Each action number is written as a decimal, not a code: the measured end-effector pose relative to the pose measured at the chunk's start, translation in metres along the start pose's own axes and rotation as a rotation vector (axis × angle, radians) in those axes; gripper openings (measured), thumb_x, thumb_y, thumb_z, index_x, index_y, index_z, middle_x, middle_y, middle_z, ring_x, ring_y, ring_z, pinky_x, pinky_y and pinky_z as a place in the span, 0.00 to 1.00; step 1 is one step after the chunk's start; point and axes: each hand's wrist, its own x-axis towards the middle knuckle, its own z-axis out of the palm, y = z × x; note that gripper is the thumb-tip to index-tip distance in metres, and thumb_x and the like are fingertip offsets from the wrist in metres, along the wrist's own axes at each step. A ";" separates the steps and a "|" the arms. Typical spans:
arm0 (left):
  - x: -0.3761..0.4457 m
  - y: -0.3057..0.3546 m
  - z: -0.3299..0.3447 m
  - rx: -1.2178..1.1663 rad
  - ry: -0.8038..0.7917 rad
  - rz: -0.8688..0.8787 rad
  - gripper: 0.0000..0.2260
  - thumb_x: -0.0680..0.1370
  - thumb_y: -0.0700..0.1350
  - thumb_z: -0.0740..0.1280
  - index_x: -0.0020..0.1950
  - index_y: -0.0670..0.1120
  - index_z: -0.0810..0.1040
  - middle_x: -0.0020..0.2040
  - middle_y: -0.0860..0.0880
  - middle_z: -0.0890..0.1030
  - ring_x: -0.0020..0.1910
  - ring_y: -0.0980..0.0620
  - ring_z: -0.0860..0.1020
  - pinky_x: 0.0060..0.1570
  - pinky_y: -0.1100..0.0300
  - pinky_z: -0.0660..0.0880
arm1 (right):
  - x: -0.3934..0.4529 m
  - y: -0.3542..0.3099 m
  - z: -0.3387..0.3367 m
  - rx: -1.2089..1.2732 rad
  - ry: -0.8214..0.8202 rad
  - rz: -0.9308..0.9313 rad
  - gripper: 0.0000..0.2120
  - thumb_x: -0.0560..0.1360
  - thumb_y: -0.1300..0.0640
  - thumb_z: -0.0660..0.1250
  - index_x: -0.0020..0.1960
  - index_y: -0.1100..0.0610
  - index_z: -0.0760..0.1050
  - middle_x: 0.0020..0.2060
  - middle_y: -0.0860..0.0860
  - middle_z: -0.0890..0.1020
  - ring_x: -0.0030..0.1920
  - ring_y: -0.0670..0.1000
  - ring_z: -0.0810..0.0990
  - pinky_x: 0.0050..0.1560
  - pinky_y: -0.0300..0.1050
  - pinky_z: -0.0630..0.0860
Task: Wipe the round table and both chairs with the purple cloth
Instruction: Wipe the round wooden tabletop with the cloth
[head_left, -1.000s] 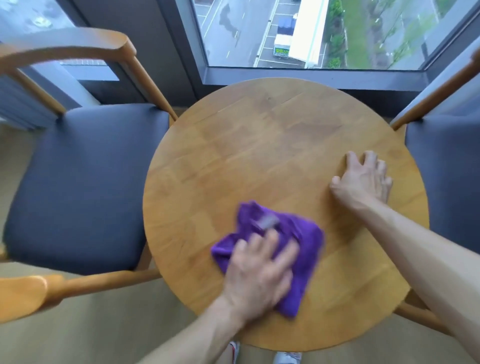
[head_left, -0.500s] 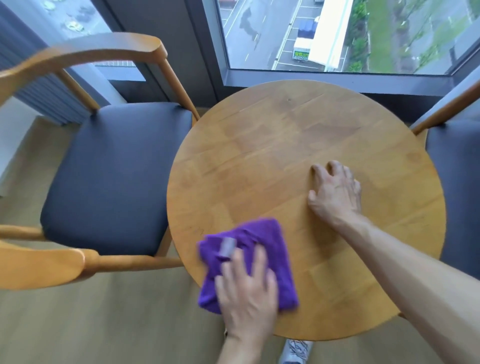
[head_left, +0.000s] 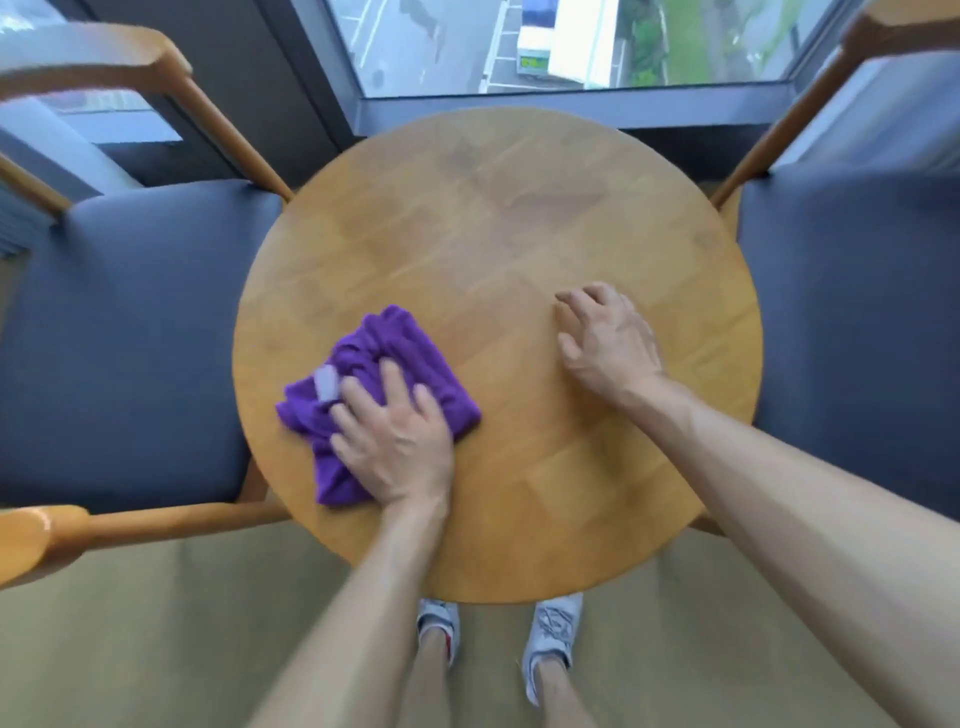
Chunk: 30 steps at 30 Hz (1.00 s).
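Purple cloth (head_left: 374, 384) under L hand (head_left: 395, 441), R hand (head_left: 608, 343) apart on table (head_left: 493, 218).

Purple cloth (head_left: 374, 395): half a second ago it overhung the near-left rim of the bench (head_left: 519, 218); now it lies wholly on the wood, further in, more bunched.
Left hand (head_left: 397, 441): moved with the cloth, away from the rim, palm flat on it.
Right hand (head_left: 608, 338): shifted from flat-spread near the right edge toward the middle, fingers now curled.
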 end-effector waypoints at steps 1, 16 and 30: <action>-0.028 0.024 -0.002 -0.016 -0.017 0.066 0.19 0.77 0.54 0.64 0.67 0.51 0.76 0.63 0.38 0.75 0.53 0.37 0.75 0.47 0.45 0.73 | -0.001 0.004 -0.004 0.038 0.009 0.005 0.22 0.77 0.54 0.63 0.70 0.50 0.71 0.68 0.55 0.71 0.67 0.58 0.70 0.63 0.52 0.70; 0.116 0.147 0.022 -0.089 -0.108 0.178 0.22 0.79 0.58 0.59 0.72 0.55 0.71 0.70 0.42 0.69 0.65 0.38 0.69 0.59 0.44 0.71 | -0.006 0.083 -0.048 0.233 0.229 0.229 0.19 0.83 0.48 0.54 0.71 0.50 0.71 0.68 0.53 0.72 0.67 0.55 0.72 0.63 0.51 0.69; 0.272 0.140 0.051 -0.087 -0.033 0.906 0.21 0.78 0.57 0.59 0.69 0.53 0.76 0.64 0.39 0.74 0.57 0.36 0.74 0.52 0.42 0.76 | 0.051 0.061 -0.036 0.182 0.303 0.308 0.20 0.82 0.48 0.57 0.72 0.51 0.71 0.68 0.51 0.72 0.67 0.55 0.70 0.66 0.51 0.68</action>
